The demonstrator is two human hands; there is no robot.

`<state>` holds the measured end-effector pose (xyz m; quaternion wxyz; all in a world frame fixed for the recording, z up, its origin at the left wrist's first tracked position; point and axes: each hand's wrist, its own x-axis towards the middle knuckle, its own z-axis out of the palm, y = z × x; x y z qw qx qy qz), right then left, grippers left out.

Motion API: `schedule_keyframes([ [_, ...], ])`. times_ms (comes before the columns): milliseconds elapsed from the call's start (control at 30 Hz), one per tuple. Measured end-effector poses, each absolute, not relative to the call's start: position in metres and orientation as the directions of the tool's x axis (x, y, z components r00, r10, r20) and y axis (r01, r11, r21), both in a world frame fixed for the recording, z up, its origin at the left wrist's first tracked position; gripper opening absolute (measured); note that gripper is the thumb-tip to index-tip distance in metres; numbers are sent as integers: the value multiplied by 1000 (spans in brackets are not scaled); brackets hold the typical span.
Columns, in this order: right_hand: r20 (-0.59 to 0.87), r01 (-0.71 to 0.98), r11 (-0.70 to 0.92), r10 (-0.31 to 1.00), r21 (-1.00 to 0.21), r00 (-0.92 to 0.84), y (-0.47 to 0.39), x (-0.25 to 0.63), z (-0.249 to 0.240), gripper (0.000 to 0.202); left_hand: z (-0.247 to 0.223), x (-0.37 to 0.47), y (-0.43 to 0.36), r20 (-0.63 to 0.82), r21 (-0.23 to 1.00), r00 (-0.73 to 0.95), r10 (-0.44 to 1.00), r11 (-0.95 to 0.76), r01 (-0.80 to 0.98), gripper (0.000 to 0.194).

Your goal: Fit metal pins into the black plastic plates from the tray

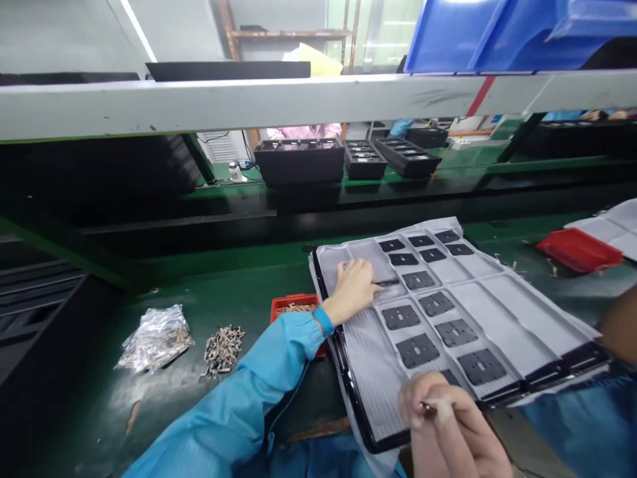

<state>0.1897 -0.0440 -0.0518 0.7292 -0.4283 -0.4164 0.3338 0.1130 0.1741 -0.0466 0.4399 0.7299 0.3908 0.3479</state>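
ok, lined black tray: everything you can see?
The tray looks like glossy black plastic, resting on the green bench. Low ridges divide it into compartments under a white liner that spills past the rim. Some compartments hold flat black plates. The left hand reaches into its far-left section; the right hand is by the near edge, contact unclear.

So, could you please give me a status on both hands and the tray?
Left hand over lined tray, touching thin dark piece. Right hand pinching small metallic piece. Black plates lying in the tray. Red bin partly behind left sleeve.
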Motion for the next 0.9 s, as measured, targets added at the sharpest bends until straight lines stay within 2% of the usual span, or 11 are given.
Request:
schedule_keyframes([
  [67,354,5,405,794,-914,495,-43,183,-49,9,-30,80,149,138,943,462,876,-259,209,10],
  [133,367,171,328,758,-929,540,-40,173,-45,6,-11,43,113,99,970,458,883,-189,153,7],
  [200,361,269,259,805,-928,470,-34,163,-43,5,2,9,73,36,986,404,914,-98,134,5],
  [267,348,256,273,881,-927,320,-26,155,-44,6,6,-17,38,-31,990,329,944,-16,137,9],
  [333,336,172,304,919,-937,208,-19,147,-47,7,2,-31,15,-71,988,245,967,35,148,12],
  [433,276,77,267,951,-961,142,-12,136,-50,6,-9,-42,1,-108,981,132,985,84,175,14],
  [567,223,53,221,974,-974,43,-10,125,-49,6,-15,-51,-4,-162,962,91,983,136,237,18],
  [700,201,77,200,980,-977,6,-8,118,-49,7,-14,-57,-6,-174,971,80,982,157,179,7],
  [900,184,112,182,983,-977,8,-4,112,-47,8,-16,-61,-7,-175,974,60,983,164,159,7],
])
